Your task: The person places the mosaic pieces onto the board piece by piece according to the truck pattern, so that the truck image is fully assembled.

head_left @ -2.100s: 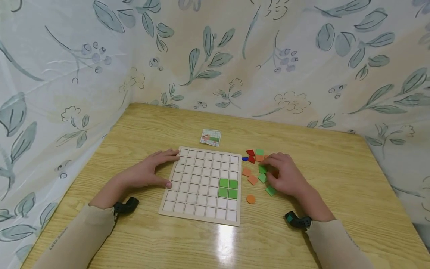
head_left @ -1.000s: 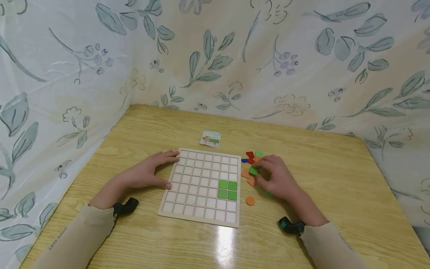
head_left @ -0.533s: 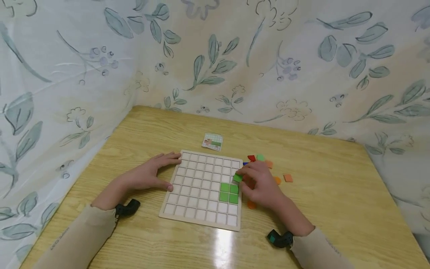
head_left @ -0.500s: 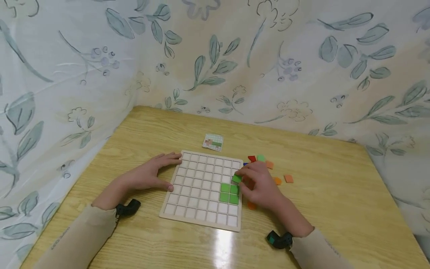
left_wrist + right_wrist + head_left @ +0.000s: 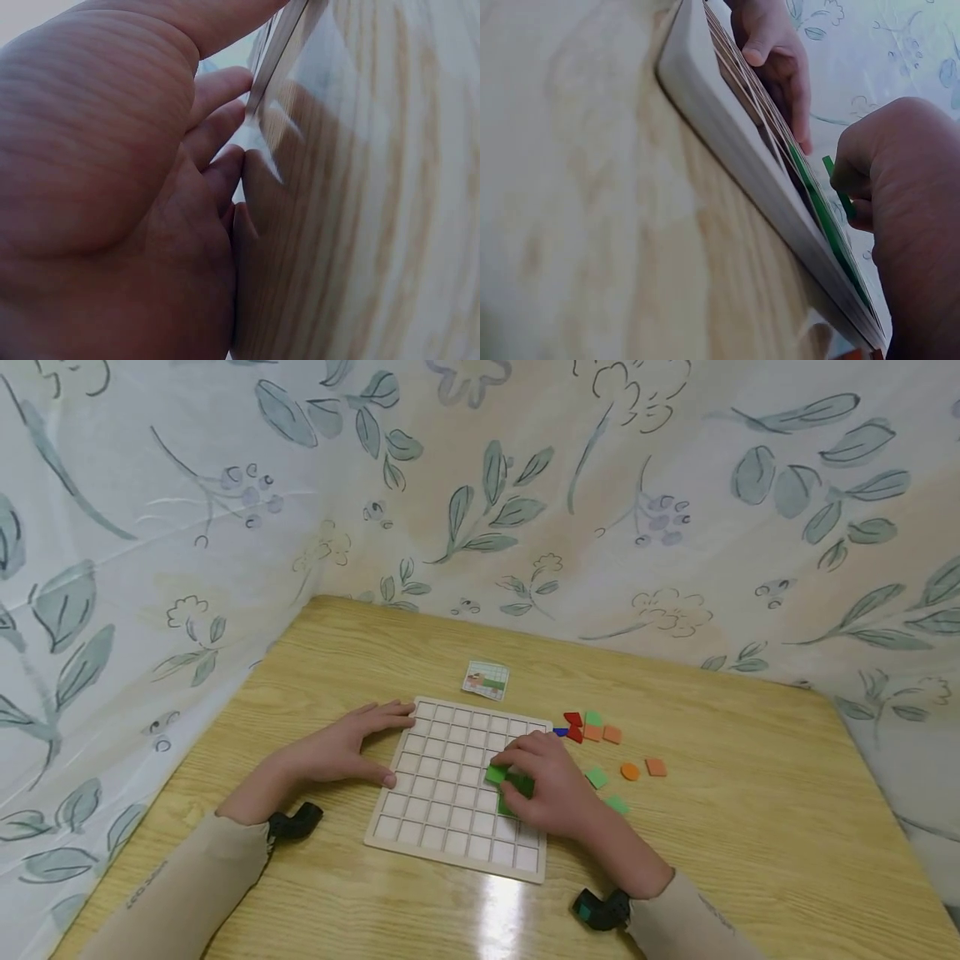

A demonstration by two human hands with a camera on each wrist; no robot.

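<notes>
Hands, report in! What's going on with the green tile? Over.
Right hand pinches green tile over grid board. Left hand steadies board's edge. Nothing blocking.

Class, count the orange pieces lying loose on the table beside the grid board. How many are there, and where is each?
3 in view: an orange square near the red pieces, an orange disc, and another orange square right of the disc. The right hand may hide others.

Glossy wood-grain table, pale wooden board

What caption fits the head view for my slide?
Right hand lowers a green tile onto the grid board beside placed green tiles; left hand steadies the board's edge, spare pieces alongside.
</notes>
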